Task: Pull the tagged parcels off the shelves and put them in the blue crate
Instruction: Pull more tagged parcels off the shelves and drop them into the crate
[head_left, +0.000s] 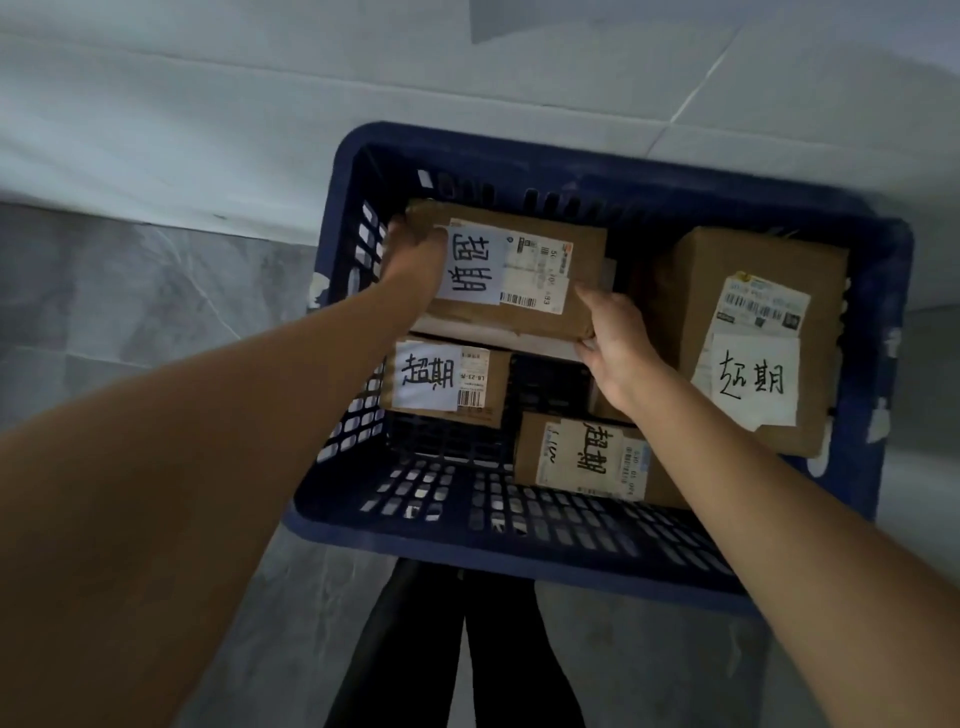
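- Left hand: fingers curled over the upper-left corner of a flat brown parcel, gripping it at its left end.
- Right hand: fingers curled around the lower-right corner of the same parcel, thumb on top; parcel held between both hands, inside the crate, upper-centre of frame.
- Held parcel carries a white handwritten tag and a printed shipping label beside it. A pale flat item lies directly under it; kind not discernible.
- Blue crate: slotted plastic walls, centre-right of frame, sits on the floor.
- Inside the crate, three more tagged boxes: small box below the held parcel at left; another small box at lower centre, partly behind the right forearm; large box against the right wall.
- Floor: grey marbled tile at left; paler surface across the top of frame.
- Dark trouser legs at bottom centre.
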